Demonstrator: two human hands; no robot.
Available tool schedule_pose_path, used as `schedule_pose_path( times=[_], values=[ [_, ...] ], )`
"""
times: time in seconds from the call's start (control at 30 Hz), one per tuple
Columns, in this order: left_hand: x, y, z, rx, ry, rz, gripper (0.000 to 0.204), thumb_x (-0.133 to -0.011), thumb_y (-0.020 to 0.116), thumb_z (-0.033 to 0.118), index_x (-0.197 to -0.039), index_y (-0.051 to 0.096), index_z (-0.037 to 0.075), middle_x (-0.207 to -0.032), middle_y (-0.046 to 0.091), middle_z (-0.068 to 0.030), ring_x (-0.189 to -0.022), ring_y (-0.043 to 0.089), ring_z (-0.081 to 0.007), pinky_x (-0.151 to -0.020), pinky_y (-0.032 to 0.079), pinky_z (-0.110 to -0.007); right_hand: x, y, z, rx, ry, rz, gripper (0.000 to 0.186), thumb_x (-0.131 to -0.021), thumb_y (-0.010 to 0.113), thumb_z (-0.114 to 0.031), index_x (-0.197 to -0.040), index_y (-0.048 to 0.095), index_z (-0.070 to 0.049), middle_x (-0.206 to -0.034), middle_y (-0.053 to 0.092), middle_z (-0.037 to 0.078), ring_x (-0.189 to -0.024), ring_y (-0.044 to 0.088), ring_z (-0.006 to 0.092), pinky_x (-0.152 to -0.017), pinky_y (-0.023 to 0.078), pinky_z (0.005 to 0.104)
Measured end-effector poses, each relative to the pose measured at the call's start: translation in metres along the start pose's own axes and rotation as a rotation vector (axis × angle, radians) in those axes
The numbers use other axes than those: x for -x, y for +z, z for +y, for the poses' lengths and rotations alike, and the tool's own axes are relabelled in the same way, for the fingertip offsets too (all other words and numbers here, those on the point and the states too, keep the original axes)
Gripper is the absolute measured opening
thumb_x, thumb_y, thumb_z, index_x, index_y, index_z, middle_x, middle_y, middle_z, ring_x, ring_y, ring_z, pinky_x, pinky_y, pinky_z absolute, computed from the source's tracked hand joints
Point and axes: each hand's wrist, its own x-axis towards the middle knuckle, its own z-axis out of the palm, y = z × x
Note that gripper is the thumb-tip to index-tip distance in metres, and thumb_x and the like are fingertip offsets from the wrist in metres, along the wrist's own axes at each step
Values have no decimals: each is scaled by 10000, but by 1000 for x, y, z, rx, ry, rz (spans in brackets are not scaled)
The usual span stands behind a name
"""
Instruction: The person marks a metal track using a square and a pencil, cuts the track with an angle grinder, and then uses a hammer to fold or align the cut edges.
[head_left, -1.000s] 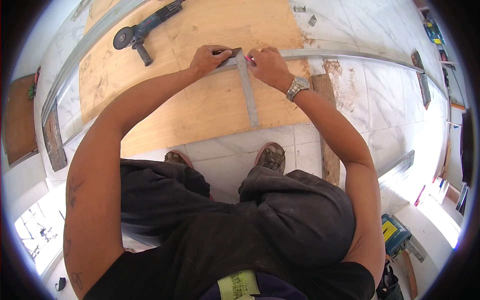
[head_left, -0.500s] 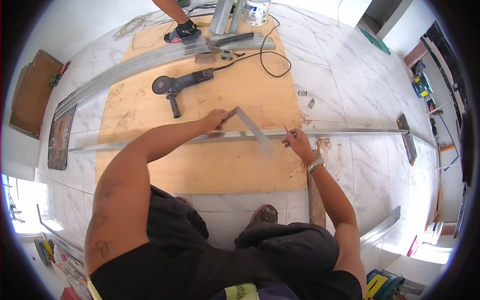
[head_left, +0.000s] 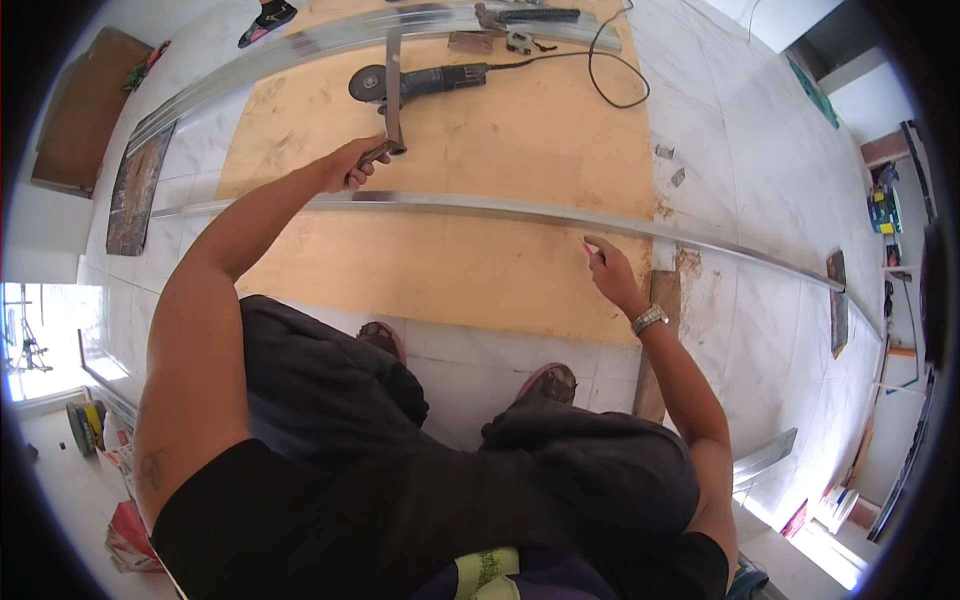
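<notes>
The right hand (head_left: 615, 276), nearest the body, holds a slim pink marking tool (head_left: 587, 248) in its fingers above the flat tan wooden sheet (head_left: 450, 265). Just beyond, a long, straight, silver metal channel (head_left: 480, 206) spans the sheet; past it, the left hand (head_left: 352, 166) grips the dark handle of an L-shaped metal square (head_left: 393, 90), whose grey blade overlaps a dark corded angle grinder (head_left: 435, 78) in view.

No words, numbers or signs seem legible at this detail.
</notes>
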Motion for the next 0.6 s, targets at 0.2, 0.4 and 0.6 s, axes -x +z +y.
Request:
schedule_pose_path(
  times=[0.2,0.4,0.6],
  values=[
    [-36,22,13,-723,162,-68,328,-1006,616,389,-1088,704,84,-731,479,46,-580,455,-75,-521,385,-246,1,20,-15,18,59,-121,187,-963,601,-118,-1094,654,4,-948,707,231,-895,686,379,-782,525,456],
    [-104,79,58,-1039,410,-232,326,-966,689,361,-1088,720,61,-753,625,-10,-652,581,-101,-558,482,-282,7,26,-30,-107,188,-140,231,-945,571,-116,-1137,608,8,-959,705,253,-881,689,413,-762,531,482],
    [-135,106,52,-1124,454,-204,332,-918,732,334,-1066,732,36,-773,676,-63,-662,631,-174,-633,525,-332,18,28,-35,0,-33,-112,382,-890,543,-61,-1270,572,-33,-920,695,268,-816,670,452,-742,531,490]
  ],
)
